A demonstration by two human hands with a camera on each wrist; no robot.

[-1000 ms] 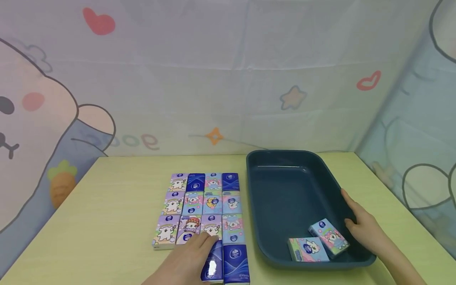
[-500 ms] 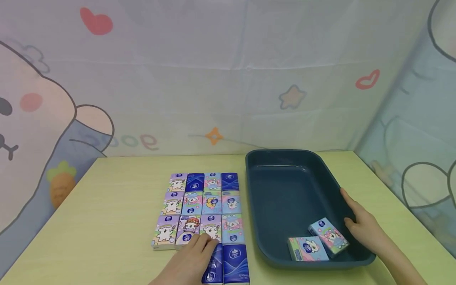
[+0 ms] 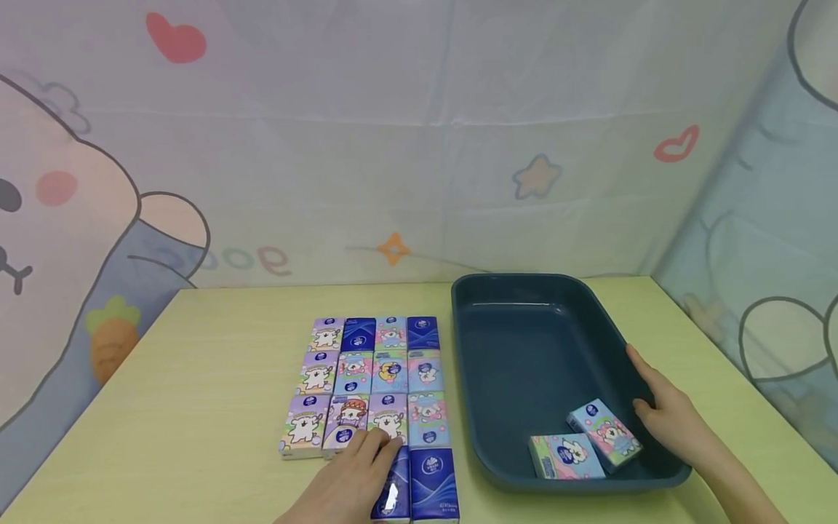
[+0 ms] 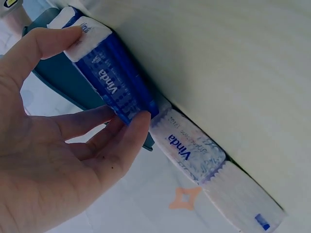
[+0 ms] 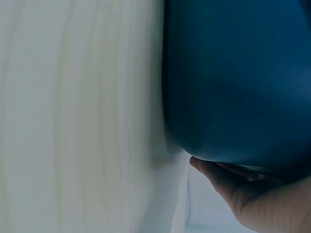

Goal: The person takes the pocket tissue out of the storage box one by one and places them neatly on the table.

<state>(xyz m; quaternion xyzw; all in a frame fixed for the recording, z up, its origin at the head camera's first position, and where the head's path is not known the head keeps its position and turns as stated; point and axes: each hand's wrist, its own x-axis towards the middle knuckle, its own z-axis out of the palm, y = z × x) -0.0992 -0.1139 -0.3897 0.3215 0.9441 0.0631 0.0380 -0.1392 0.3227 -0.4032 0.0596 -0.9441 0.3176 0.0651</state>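
Observation:
My left hand (image 3: 350,477) grips a dark blue tissue pack (image 3: 393,491) at the near edge of a block of packs. In the left wrist view, the thumb presses one end of that pack (image 4: 114,80) and the fingers reach its far side. Just right of it lies a matching blue tissue pack (image 3: 433,486). With thumb inside and fingers outside, my right hand (image 3: 671,418) holds the right rim of a dark teal tub (image 3: 524,371). Two cartoon tissue packs, one pink and blue (image 3: 568,458) and one tilted (image 3: 605,435), lie inside at the near end.
Several purple, light-blue and dark-blue tissue packs (image 3: 317,375) form tight rows left of the tub. Everything stands on a pale yellow table (image 3: 196,386). A cartoon-printed cloth (image 3: 366,145) hangs behind the table's far edge.
My left hand and the blue pack in it have shifted slightly to the right. My right hand stays on the tub's rim, and the packs in the tub lie as before.

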